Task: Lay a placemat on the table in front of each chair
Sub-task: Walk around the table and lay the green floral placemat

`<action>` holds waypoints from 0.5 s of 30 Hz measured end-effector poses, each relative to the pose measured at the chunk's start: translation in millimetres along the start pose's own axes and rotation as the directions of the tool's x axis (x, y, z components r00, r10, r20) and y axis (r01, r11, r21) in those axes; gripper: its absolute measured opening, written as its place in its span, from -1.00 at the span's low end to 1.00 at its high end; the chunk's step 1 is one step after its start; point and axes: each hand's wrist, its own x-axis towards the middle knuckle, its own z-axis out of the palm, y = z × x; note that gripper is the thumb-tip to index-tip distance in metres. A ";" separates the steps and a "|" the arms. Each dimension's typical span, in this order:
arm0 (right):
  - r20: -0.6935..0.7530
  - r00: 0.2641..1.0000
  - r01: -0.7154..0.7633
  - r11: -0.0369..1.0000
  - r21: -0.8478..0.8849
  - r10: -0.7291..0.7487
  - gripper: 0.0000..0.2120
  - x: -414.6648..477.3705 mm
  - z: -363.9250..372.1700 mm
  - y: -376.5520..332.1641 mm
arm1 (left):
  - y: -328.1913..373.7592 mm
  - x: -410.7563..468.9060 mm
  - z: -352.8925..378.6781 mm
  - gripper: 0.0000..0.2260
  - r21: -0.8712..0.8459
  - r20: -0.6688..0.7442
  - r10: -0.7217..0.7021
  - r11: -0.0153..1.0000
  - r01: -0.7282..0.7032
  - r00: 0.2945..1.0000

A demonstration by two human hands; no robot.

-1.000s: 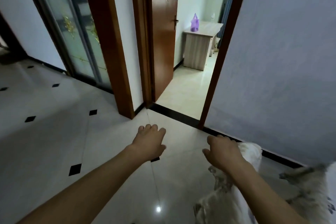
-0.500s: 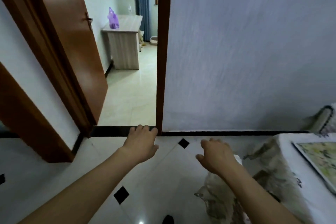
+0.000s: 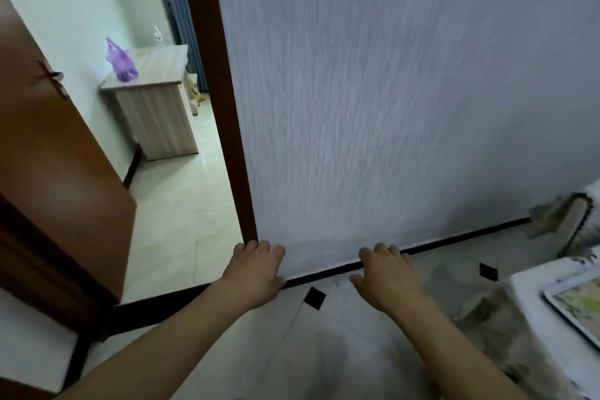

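Placemat (image 3: 576, 304) flat on cloth-covered table (image 3: 532, 318) at far right, well right of right hand (image 3: 386, 276), left hand (image 3: 255, 271) further left, both raised palm-down with fingers loosely curled, grasping nothing, tiled floor (image 3: 324, 344) beneath, grey wall (image 3: 389, 91) ahead, open doorway (image 3: 181, 191) left of left hand.

I see a matt wall (image 3: 389, 91) with a fine, rough streaked texture. The floor tiles (image 3: 324, 351) look smooth and glossy. The door (image 3: 55, 172) is polished brown wood with a metal handle (image 3: 52, 78). The cabinet (image 3: 156, 107) is pale matt woodgrain, carrying a purple translucent plastic bag (image 3: 120, 60). At the table's edge, the tablecloth (image 3: 526, 312) is soft patterned cloth.
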 end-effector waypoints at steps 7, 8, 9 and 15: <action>0.015 0.954 -0.299 0.952 0.065 0.299 -0.61 87.8 -6.8 35.7 | 8.6 171.5 -19.8 -0.57 0.008 0.051 0.305 0.952 -0.305 0.951; 0.018 0.931 -0.365 0.928 0.077 0.365 -0.60 95.1 -10.3 45.2 | 18.4 197.1 -25.2 -0.57 0.010 0.058 0.364 0.931 -0.365 0.930; 0.027 0.903 -0.430 0.899 0.088 0.429 -0.59 100.3 -13.7 55.2 | 29.5 220.3 -29.8 -0.58 0.014 0.056 0.419 0.907 -0.420 0.906; 0.099 0.669 -0.743 0.659 0.114 0.737 -0.58 81.3 -25.2 130.8 | 139.4 315.9 -55.0 -0.60 0.061 0.042 0.699 0.711 -0.700 0.714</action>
